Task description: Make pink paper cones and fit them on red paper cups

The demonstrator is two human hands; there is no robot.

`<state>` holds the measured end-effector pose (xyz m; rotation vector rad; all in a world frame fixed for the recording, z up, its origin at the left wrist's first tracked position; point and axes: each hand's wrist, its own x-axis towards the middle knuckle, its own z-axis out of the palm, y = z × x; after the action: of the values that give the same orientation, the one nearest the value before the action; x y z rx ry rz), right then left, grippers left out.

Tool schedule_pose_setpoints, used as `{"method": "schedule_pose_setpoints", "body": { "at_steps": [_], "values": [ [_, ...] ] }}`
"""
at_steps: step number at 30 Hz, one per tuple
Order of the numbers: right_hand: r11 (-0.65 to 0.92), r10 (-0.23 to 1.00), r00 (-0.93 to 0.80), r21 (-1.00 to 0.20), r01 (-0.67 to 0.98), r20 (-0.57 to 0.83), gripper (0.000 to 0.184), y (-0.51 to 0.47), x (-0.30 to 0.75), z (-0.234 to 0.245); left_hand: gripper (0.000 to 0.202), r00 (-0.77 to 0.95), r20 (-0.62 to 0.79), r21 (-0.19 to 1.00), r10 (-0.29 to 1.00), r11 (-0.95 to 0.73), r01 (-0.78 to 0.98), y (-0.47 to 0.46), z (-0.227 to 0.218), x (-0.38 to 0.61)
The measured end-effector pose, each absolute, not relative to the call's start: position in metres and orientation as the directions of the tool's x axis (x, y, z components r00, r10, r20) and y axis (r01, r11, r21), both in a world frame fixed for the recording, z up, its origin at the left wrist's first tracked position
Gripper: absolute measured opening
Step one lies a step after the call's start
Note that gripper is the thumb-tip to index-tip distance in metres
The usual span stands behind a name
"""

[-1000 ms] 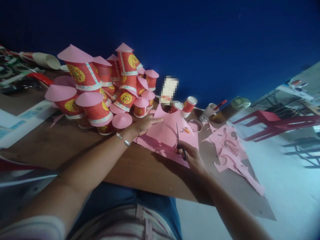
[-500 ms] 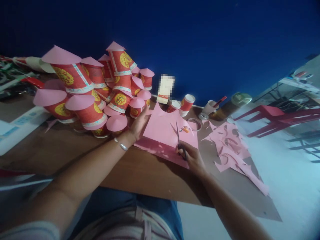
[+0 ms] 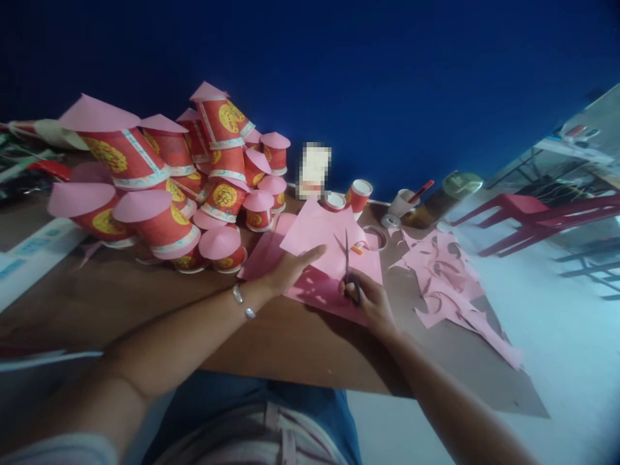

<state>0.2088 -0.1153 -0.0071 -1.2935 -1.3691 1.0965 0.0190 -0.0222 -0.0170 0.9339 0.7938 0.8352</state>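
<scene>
My left hand (image 3: 293, 268) grips the lower edge of a pink paper sheet (image 3: 310, 236), thumb on top and the other fingers hidden beneath. This sheet is tilted up above more pink paper (image 3: 317, 294) lying on the table. My right hand (image 3: 371, 297) is closed round the handles of a pair of scissors (image 3: 347, 261). Their blades are apart and point away from me, just over the right part of the held sheet.
Red paper cups with pink cone tops (image 3: 150, 219) are piled at the left. Pink paper offcuts (image 3: 450, 278) lie at the right. Behind the sheet are a red cup (image 3: 359, 197), a tape roll (image 3: 380, 239) and a white cup (image 3: 401, 203). A red stool (image 3: 523, 210) stands beyond.
My left hand has moved right and nearer me, from the sheet's left side to its lower edge, thumb now on top. The sheet has turned. My right hand and the scissors have barely moved.
</scene>
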Motion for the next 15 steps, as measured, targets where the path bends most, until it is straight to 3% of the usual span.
{"method": "schedule_pose_setpoints", "body": {
  "at_steps": [2, 5, 15],
  "values": [
    [0.073, 0.997, -0.044, -0.979, 0.191, 0.065, 0.047, -0.115, 0.205, -0.007, 0.05, 0.276, -0.157, 0.953, 0.948, 0.219, -0.21, -0.023, -0.02, 0.023],
    [0.108, 0.994, -0.052, -0.968, 0.225, 0.099, 0.047, -0.115, 0.201, -0.009, 0.045, 0.18, -0.04, 0.99, 0.983, 0.064, -0.129, -0.023, -0.015, 0.025],
    [0.107, 0.994, -0.03, -0.973, 0.202, 0.103, 0.043, -0.117, 0.198, -0.015, 0.042, 0.243, 0.043, 0.999, 0.969, -0.035, -0.038, -0.027, 0.0, 0.022]
  ]
}}
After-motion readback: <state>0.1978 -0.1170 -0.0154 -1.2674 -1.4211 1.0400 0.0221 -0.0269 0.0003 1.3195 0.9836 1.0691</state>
